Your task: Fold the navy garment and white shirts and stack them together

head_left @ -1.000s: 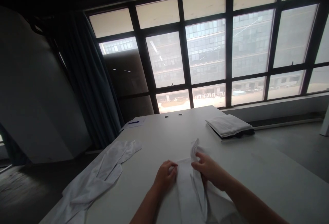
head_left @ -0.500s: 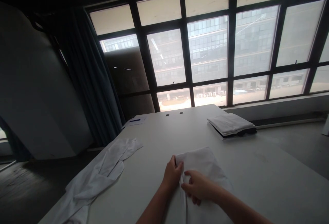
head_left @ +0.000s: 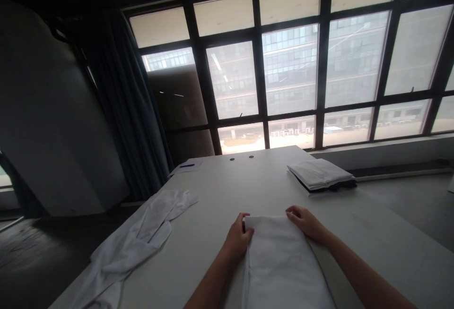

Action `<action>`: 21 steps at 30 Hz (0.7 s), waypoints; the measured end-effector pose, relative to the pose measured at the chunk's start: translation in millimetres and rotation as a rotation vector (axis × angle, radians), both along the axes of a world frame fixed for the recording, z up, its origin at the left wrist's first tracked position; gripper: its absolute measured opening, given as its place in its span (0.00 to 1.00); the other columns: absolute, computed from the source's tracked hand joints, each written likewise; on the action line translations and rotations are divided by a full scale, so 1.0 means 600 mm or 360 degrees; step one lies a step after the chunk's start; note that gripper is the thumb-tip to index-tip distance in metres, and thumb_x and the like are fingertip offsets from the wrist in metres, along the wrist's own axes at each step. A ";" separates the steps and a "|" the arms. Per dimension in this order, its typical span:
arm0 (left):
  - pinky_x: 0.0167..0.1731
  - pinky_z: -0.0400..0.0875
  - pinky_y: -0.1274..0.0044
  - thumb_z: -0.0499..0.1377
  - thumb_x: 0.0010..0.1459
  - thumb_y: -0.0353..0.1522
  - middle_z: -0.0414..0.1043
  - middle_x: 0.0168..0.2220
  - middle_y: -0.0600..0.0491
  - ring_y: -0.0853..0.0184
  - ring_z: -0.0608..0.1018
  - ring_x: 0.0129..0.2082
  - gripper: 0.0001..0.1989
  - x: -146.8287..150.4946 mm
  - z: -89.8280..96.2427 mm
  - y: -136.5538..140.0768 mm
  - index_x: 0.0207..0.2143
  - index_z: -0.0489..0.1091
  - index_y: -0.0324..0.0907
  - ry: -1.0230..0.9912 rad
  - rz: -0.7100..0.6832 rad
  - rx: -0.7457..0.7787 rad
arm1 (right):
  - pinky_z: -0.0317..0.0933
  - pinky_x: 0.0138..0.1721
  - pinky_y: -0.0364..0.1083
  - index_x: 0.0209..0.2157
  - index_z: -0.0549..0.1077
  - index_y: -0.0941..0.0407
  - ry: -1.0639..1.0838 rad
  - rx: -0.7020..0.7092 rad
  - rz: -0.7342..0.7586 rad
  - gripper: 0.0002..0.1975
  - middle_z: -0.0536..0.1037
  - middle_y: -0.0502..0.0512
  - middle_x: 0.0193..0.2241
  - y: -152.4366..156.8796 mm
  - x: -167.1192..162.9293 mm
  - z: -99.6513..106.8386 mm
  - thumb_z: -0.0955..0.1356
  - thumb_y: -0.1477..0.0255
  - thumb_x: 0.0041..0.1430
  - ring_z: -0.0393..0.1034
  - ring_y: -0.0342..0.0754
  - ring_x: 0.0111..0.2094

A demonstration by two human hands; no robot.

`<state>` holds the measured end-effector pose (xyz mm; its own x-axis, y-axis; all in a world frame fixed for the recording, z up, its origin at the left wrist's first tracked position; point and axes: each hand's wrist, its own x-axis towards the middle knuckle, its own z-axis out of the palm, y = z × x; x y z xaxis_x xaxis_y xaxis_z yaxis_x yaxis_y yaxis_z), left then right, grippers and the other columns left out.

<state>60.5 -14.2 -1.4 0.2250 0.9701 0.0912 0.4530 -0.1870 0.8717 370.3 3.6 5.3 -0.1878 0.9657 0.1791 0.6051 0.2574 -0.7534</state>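
Observation:
A folded white cloth (head_left: pixel 282 264), possibly a garment, lies on the white table in front of me, its long sides running toward me. At its far left corner my left hand (head_left: pixel 241 237) grips the edge, thumb on top and fingers around the side. My right hand (head_left: pixel 307 224) pinches the far right corner between thumb and fingers. Between the two hands the far edge is straight and the upper layer looks fairly smooth. The near end of the cloth runs out of the picture.
A crumpled white garment (head_left: pixel 138 243) lies along the table's left edge. On the right sits a folded stack of white cloth (head_left: pixel 319 175) with a dark layer beneath. A pen (head_left: pixel 187 165) rests on paper at the far left, before the windows. Two round grommets (head_left: pixel 241 158) mark the far end.
My right hand has moved from the cloth's left side across to its far right corner. The cloth's upper layer now looks flatter and straighter. My left hand has stayed at the left corner.

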 end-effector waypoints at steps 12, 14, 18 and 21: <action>0.29 0.63 0.79 0.65 0.53 0.40 0.76 0.33 0.54 0.64 0.75 0.33 0.17 -0.051 0.037 0.011 0.41 0.74 0.40 0.0353 -0.0248 -0.0237 | 0.54 0.30 0.42 0.32 0.77 0.57 -0.0157 -0.0155 0.0332 0.24 0.74 0.48 0.27 -0.038 -0.034 0.002 0.63 0.52 0.63 0.63 0.45 0.29; 0.33 0.63 0.77 0.55 0.63 0.48 0.76 0.34 0.53 0.63 0.75 0.36 0.19 -0.042 0.032 0.009 0.39 0.74 0.41 0.0432 -0.0159 -0.0137 | 0.53 0.29 0.42 0.31 0.77 0.57 -0.0208 -0.0148 0.0287 0.24 0.74 0.48 0.26 -0.040 -0.042 0.001 0.63 0.51 0.62 0.63 0.45 0.28; 0.35 0.59 0.75 0.43 0.71 0.45 0.75 0.33 0.50 0.63 0.74 0.35 0.23 -0.021 0.018 0.000 0.35 0.71 0.41 0.0606 0.0084 0.0043 | 0.52 0.32 0.44 0.20 0.71 0.57 -0.0377 -0.0107 0.0093 0.28 0.64 0.47 0.18 -0.037 -0.056 -0.005 0.61 0.50 0.62 0.59 0.44 0.25; 0.33 0.56 0.75 0.46 0.71 0.42 0.76 0.31 0.50 0.63 0.74 0.32 0.20 -0.012 0.011 -0.007 0.33 0.70 0.42 0.0722 0.0179 0.0101 | 0.54 0.40 0.48 0.15 0.66 0.56 -0.0499 -0.0093 -0.0009 0.31 0.59 0.46 0.14 -0.037 -0.059 -0.007 0.59 0.51 0.64 0.58 0.44 0.22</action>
